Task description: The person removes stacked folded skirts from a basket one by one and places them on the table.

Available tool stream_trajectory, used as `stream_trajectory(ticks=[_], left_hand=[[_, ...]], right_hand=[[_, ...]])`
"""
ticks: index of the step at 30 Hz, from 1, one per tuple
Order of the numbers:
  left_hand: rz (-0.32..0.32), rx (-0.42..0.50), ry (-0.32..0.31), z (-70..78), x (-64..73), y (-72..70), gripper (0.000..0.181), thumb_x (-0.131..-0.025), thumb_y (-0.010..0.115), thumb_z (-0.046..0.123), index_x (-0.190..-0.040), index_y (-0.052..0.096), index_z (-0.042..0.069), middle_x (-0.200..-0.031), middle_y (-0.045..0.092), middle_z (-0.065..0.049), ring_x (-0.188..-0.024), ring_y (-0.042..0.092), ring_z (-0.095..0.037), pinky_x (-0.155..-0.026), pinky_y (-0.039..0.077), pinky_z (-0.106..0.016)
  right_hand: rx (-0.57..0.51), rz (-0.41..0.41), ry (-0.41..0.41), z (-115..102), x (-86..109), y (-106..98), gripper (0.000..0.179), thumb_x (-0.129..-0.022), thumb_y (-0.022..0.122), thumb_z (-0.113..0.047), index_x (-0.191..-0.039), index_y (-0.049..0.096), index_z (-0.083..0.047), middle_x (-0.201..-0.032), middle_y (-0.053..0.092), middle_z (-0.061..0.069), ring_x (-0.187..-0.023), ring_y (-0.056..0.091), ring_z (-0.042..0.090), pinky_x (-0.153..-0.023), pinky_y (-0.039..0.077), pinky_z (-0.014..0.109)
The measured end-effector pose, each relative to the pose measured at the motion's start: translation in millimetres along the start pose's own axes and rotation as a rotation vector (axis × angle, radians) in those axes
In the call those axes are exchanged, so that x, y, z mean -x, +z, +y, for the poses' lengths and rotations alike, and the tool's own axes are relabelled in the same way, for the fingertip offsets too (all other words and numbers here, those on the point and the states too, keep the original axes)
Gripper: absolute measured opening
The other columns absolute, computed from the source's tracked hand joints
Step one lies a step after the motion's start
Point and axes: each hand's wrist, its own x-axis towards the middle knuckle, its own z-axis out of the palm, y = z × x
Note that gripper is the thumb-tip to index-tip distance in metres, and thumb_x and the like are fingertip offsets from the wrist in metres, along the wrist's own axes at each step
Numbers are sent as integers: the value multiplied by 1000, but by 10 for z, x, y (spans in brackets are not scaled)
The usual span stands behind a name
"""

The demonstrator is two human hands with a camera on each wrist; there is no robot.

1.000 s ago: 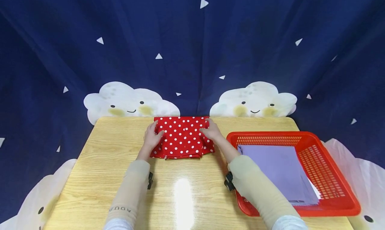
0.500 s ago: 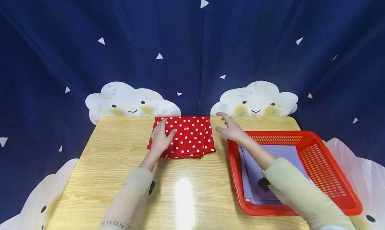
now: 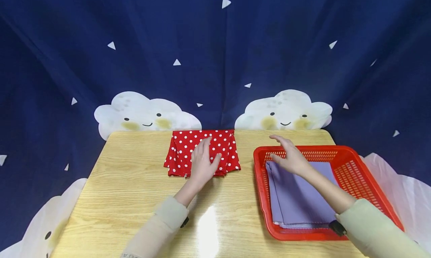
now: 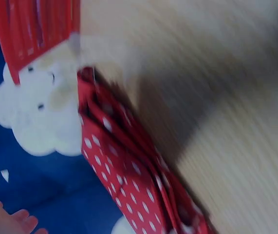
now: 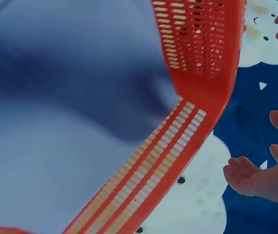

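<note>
A red cloth with white dots lies folded in layers at the table's far edge. My left hand hovers over its right half, fingers extended and thumb apart, holding nothing; in the left wrist view the fingers show apart from the cloth. Above the left side of a red plastic basket is my right hand, thumb and fingers spread and nothing between them. Inside the basket lies a folded purple cloth, which the right forearm partly covers.
The wooden table reaches back to a dark blue curtain with clouds and white triangles. A whitish layer shows under the purple cloth. The basket's perforated walls stand higher than the cloth.
Both hands have left the sides of the dotted cloth and moved right. The left now hovers over the cloth; the right has gone over the basket. The cloth stays in place.
</note>
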Motion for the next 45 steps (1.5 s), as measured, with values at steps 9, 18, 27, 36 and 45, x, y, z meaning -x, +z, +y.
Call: stream_trajectory(ticks=[9,18,27,36,45], left_hand=[[53,-26,162,383,173,359,59,-80,61,23,-132,39,6,-131,41,-14,-121,38,-28,-101,31,-43],[69,-42,258,774,346,767,58,-82,58,29,-133,38,7,-128,43,-13,-118,40,-26,-99,35,-37],[28,36,233,1130,503,1021,66,-78,62,29,-135,33,11,-126,41,-11,-117,40,-23,-95,38,-33],[-160,223,47,1477,568,1108,72,-80,63,25,-141,26,13,-131,36,-11,-120,39,-23,-95,40,-32],[-334,449,-329,1654,544,1252,75,-78,65,20,-142,26,18,-139,30,-15,-127,31,-29,-98,37,-39]], right_hand=[[110,80,-26,298,295,-203,63,-78,67,-4,-133,37,-4,-131,38,28,-118,35,47,-88,31,65],[147,128,-32,714,580,-304,67,-73,71,-2,-132,38,-3,-127,40,29,-113,35,49,-84,31,66],[128,125,35,1144,812,-315,76,-67,76,-2,-130,34,3,-116,41,36,-103,38,52,-77,32,67],[71,111,101,1430,990,-282,85,-60,81,-4,-129,33,6,-117,40,36,-104,37,53,-78,31,67],[-11,69,219,1613,1120,-269,87,-68,78,-10,-135,25,7,-124,34,36,-106,34,53,-79,30,68]])
